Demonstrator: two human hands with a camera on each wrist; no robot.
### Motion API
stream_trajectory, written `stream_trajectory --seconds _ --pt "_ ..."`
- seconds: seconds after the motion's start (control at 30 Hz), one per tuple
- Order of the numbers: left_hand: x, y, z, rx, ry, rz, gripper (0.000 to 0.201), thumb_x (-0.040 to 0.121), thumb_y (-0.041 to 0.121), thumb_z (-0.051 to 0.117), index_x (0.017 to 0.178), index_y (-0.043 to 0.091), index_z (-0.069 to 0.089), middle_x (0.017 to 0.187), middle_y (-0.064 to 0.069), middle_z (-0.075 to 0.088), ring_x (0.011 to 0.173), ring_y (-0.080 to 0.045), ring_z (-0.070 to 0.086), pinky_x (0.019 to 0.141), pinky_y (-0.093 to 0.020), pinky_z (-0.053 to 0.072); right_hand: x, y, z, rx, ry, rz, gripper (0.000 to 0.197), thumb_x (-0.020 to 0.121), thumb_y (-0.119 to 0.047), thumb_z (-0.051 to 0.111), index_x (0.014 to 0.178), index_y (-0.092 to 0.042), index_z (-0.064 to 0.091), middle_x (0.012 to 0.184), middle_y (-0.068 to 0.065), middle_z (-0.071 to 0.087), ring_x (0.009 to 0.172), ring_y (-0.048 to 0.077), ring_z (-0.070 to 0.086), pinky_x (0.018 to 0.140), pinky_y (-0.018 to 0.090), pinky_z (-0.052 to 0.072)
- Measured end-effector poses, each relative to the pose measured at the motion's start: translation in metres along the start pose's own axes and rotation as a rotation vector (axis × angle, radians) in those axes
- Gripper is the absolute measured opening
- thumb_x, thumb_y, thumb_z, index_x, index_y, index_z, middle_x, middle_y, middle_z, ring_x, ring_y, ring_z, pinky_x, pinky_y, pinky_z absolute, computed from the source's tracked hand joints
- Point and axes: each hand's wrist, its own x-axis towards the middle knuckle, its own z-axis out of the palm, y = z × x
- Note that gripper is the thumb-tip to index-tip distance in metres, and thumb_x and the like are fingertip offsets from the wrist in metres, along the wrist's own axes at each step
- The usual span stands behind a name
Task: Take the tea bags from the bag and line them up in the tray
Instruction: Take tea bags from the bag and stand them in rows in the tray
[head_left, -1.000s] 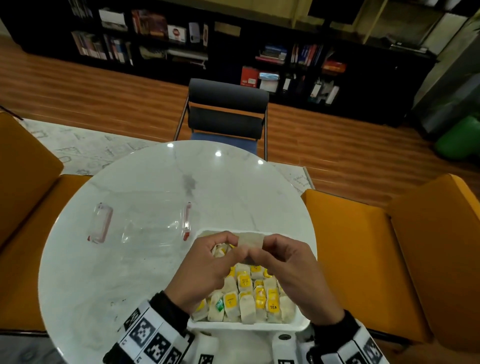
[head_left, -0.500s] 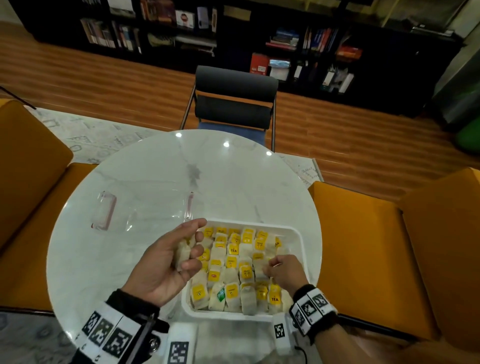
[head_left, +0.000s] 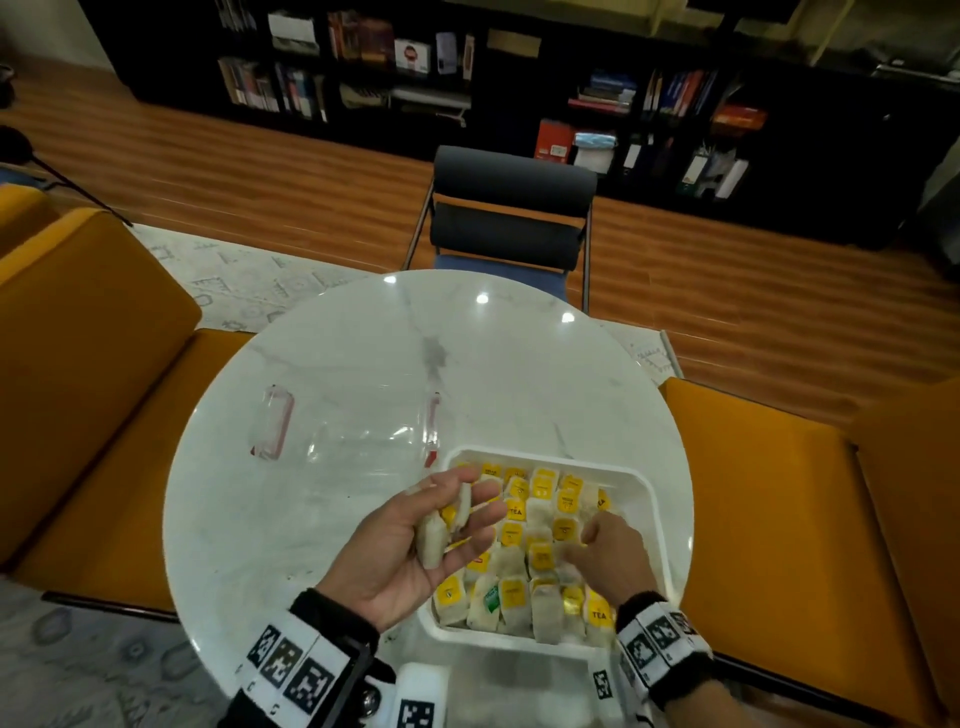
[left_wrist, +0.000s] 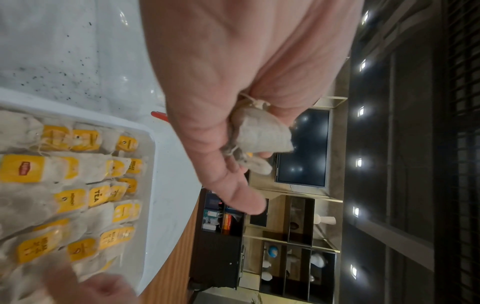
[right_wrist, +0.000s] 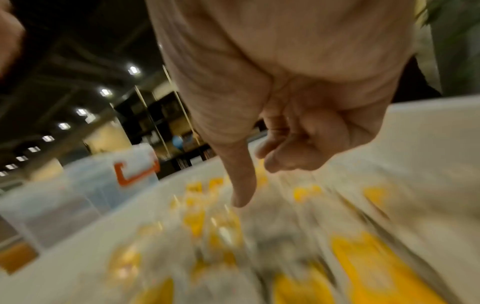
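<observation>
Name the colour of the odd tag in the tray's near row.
Green, among yellow ones; head view.

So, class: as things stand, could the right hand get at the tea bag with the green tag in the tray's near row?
Probably yes. The right hand hangs just above the open tray, and the green-tagged tea bag lies uncovered in the near row. The left hand, holding tea bags, is off to the side.
</observation>
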Motion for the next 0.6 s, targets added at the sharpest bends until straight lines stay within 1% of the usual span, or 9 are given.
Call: stream_trajectory --seconds 0.07,0.13,0.2,0.27,0.33,0.43,0.5,0.57,0.6 --pt "0.0 0.0 -0.003 -0.034 0.0 -0.016 0.036 0.097 0.006 0.051 0.131 -0.005 0.056 0.124 -0.027 0.067 0.102 -0.036 0.072 0.084 -0.042 0.061 -0.021 -0.026 -0.02 0.083 0.071 -0.18 0.034 0.077 -0.028 0.081 0.069 -0.017 0.049 0.066 -0.003 0.054 0.059 0.01 0.047 0.057 0.025 0.04" --pt "0.0 -0.001 -0.004 -0.061 -0.005 -0.039 0.036 0.098 0.003 0.049 0.133 -0.005 0.054 0.126 -0.027 0.066 0.111 -0.038 0.068 0.089 -0.044 0.058 -0.05 -0.056 -0.039 0.224 0.101 -0.353 0.034 0.079 -0.035 0.08 0.068 -0.016 0.054 0.059 -0.004 0.053 0.054 0.005 0.044 0.053 0.02 0.039" --pt "0.001 -0.002 -0.006 -0.066 -0.018 -0.054 0.039 0.095 0.001 0.049 0.134 -0.005 0.053 0.127 -0.027 0.065 0.11 -0.038 0.069 0.092 -0.045 0.056 -0.081 -0.085 -0.054 0.339 0.086 -0.459 0.034 0.08 -0.042 0.078 0.067 -0.015 0.06 0.055 -0.005 0.054 0.051 0.004 0.044 0.052 0.018 0.039" --pt "0.002 -0.003 -0.007 -0.031 -0.04 -0.054 0.045 0.091 -0.001 0.055 0.136 -0.003 0.053 0.128 -0.026 0.065 0.109 -0.035 0.069 0.093 -0.044 0.057 -0.101 -0.106 -0.057 0.321 0.021 -0.478 0.039 0.08 -0.049 0.075 0.066 -0.015 0.064 0.055 -0.004 0.058 0.05 0.003 0.047 0.052 0.017 0.039" --pt "0.001 -0.004 -0.005 0.02 -0.07 -0.051 0.053 0.082 -0.003 0.062 0.135 -0.001 0.054 0.128 -0.026 0.065 0.113 -0.033 0.067 0.092 -0.041 0.059 -0.11 -0.117 -0.051 0.244 -0.054 -0.473 0.041 0.08 -0.055 0.073 0.068 -0.016 0.067 0.061 -0.004 0.066 0.053 0.005 0.055 0.053 0.02 0.044" --pt "0.0 -0.007 -0.003 0.038 -0.107 -0.076 0.05 0.085 -0.002 0.055 0.134 0.001 0.055 0.127 -0.026 0.065 0.106 -0.032 0.07 0.086 -0.04 0.06 -0.11 -0.117 -0.045 0.211 -0.014 -0.5 0.031 0.085 -0.043 0.073 0.071 -0.016 0.07 0.065 -0.01 0.069 0.061 0.01 0.062 0.058 0.023 0.047" --pt "0.001 -0.008 -0.006 0.0 -0.129 -0.092 0.049 0.087 -0.001 0.048 0.135 -0.001 0.056 0.127 -0.026 0.065 0.102 -0.033 0.07 0.088 -0.046 0.06 -0.108 -0.114 -0.052 0.226 0.043 -0.497 0.023 0.087 -0.033 0.072 0.069 -0.019 0.07 0.063 -0.005 0.068 0.059 0.009 0.06 0.058 0.021 0.045" --pt "0.001 -0.008 -0.009 -0.048 -0.136 -0.095 0.049 0.084 -0.003 0.048 0.131 -0.002 0.06 0.119 -0.026 0.067 0.096 -0.032 0.07 0.09 -0.049 0.059 -0.107 -0.111 -0.063 0.259 0.053 -0.478 0.019 0.087 -0.031 0.071 0.071 -0.022 0.072 0.065 -0.005 0.069 0.06 0.006 0.061 0.061 0.023 0.048" --pt "-0.001 -0.008 -0.008 -0.062 -0.143 -0.095 0.047 0.082 -0.003 0.05 0.126 -0.002 0.064 0.113 -0.025 0.068 0.093 -0.03 0.07 0.086 -0.047 0.06 -0.106 -0.11 -0.067 0.283 0.037 -0.468 0.017 0.088 -0.031 0.071 0.073 -0.022 0.073 0.068 -0.005 0.07 0.062 0.006 0.062 0.063 0.025 0.051"
